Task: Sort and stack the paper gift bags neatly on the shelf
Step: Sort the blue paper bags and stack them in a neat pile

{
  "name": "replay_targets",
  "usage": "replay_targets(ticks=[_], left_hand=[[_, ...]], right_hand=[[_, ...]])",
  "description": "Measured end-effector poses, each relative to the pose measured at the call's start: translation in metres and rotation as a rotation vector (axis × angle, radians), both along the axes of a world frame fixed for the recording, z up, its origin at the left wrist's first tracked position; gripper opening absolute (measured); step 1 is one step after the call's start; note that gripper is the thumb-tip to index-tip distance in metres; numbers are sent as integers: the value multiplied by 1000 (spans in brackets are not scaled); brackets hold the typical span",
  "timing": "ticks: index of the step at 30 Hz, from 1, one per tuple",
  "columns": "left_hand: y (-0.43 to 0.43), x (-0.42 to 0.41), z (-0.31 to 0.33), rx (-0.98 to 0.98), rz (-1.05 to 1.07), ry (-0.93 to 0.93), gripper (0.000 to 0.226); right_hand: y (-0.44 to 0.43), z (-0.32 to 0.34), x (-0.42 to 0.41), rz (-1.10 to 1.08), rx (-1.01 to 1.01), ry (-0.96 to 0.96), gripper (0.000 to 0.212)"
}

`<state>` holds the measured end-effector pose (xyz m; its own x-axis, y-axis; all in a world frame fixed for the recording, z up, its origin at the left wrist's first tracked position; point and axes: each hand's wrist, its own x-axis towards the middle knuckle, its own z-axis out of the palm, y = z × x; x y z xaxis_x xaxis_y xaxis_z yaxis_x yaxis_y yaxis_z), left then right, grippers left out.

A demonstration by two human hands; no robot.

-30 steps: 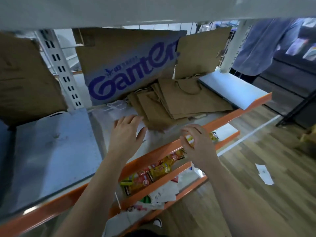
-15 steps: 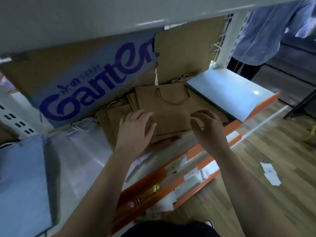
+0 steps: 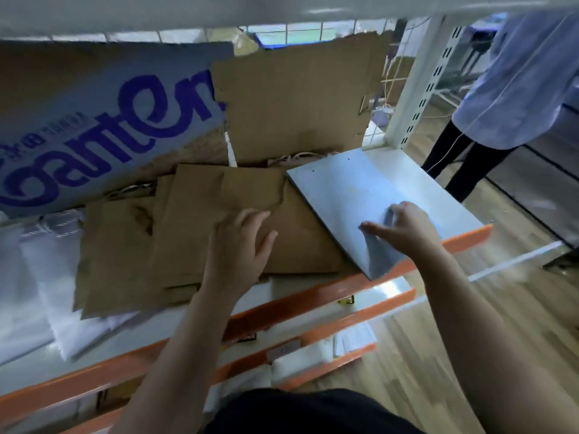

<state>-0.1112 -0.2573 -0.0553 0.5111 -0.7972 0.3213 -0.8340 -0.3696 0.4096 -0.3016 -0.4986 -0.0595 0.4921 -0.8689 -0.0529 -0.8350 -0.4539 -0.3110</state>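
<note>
On the shelf (image 3: 313, 296), left hand (image 3: 238, 245) lies flat, fingers spread, steadying brown bags (image 3: 188, 227); at 3 o'clock right hand (image 3: 407, 230) pinches pale blue bag (image 3: 351, 189) (probably to align it).

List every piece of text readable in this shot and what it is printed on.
"Ganten": big purple letters on the cardboard panel at the shelf's back; first letter cut by the frame.
Too blurred to read: small characters above it.
Too small to read: labels on the orange shelf edges.
No print shows on the brown bags or the blue bag.
</note>
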Motion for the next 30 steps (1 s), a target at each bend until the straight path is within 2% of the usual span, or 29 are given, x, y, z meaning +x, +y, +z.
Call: replay_targets(ticks=[3,7,11,14,21,26,30], left_hand=[[-13,-19,-5,-3,49,25,43],[-23,-36,-9,24,98,38,46],[-29,-44,-12,16,141,23,38],[-34,-48,-12,11,159,5,38],[-33,-41,-7,29,243,-35,40],[-4,-8,1,249,595,0,48],[28,8,7,323,829,107,74]], right_hand=[[-26,-7,-9,-14,27,18,76],[-50,-10,-18,-49,74,73,114],[-67,-4,-24,-112,80,19,120],[-77,-6,-29,-173,111,-45,111],[-77,-12,-38,-222,225,-415,62],[-57,-13,-26,-146,309,-590,47],[-34,-14,-8,-55,311,-591,41]])
